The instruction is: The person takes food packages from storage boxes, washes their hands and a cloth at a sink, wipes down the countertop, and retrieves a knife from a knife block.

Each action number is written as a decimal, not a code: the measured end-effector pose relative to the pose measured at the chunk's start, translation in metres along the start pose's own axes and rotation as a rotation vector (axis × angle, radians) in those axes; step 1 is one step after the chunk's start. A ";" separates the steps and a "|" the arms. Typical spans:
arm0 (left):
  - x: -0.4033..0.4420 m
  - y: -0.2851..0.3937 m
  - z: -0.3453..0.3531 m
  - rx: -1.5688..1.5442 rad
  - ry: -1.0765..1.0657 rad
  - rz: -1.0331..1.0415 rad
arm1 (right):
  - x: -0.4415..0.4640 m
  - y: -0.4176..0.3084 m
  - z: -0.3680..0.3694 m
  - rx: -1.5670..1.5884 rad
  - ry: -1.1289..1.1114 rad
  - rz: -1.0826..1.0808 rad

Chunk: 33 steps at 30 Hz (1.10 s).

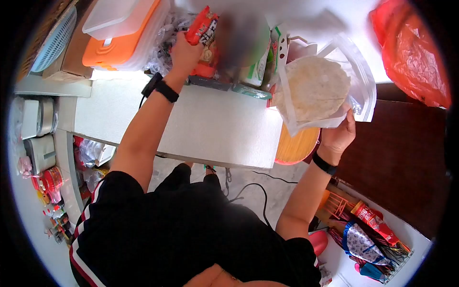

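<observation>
Nearest us, dark cables [266, 201] ran over the floor [282, 191]. A round, wood-coloured top [297, 143] with a pink rim sat partly beneath the clear bag, beside the pale surface [215, 124].

The right hand [338, 136] was closed on the near edge of the clear bag [366, 91], thumb on the plastic. A pale, round, flat item [315, 88] lay within the bag; we could not tell whether it was one piece or a stack, nor whether the bag was sealed.

Farther in, the left hand [185, 52] was closed round a red packet [203, 26], held above the row of boxes. A second red packet [205, 71] lay just under it, and a green-and-white package [260, 69] stood to its right. Clear crinkled bags [165, 43] lay left of the packet, next to an orange-lidded container [112, 50].

Status, our judgement: handling was partway. Both items were in grip and neither had been released; the packet was clear of the row, while the bag leaned near its right end. How many pieces remained unhandled, we could not tell.

At far right: a red plastic bag [411, 52].
</observation>
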State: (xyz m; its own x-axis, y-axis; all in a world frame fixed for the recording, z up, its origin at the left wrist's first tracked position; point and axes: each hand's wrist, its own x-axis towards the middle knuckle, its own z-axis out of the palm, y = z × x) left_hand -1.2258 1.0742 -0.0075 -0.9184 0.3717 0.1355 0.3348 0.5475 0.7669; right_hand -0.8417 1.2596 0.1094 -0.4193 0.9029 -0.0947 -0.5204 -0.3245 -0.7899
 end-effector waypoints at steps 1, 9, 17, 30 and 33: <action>0.004 -0.001 -0.006 -0.074 0.049 0.010 | 0.001 0.001 -0.002 0.001 -0.001 -0.007; 0.002 0.004 -0.061 -0.598 -0.098 -0.080 | 0.000 -0.003 0.003 0.022 0.017 0.001; -0.016 -0.006 -0.088 -0.658 -0.217 -0.141 | -0.002 -0.007 0.010 0.030 -0.016 -0.016; -0.054 -0.036 -0.104 -0.551 -0.861 -0.268 | -0.005 -0.011 0.005 0.027 -0.018 0.027; -0.067 -0.051 -0.092 -0.489 -0.894 -0.321 | -0.005 -0.010 0.003 0.017 -0.022 0.020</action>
State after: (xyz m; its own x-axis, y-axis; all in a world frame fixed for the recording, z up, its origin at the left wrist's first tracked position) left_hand -1.2007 0.9521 0.0019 -0.3942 0.7869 -0.4747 -0.1985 0.4315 0.8800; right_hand -0.8369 1.2579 0.1198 -0.4455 0.8900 -0.0969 -0.5241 -0.3470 -0.7777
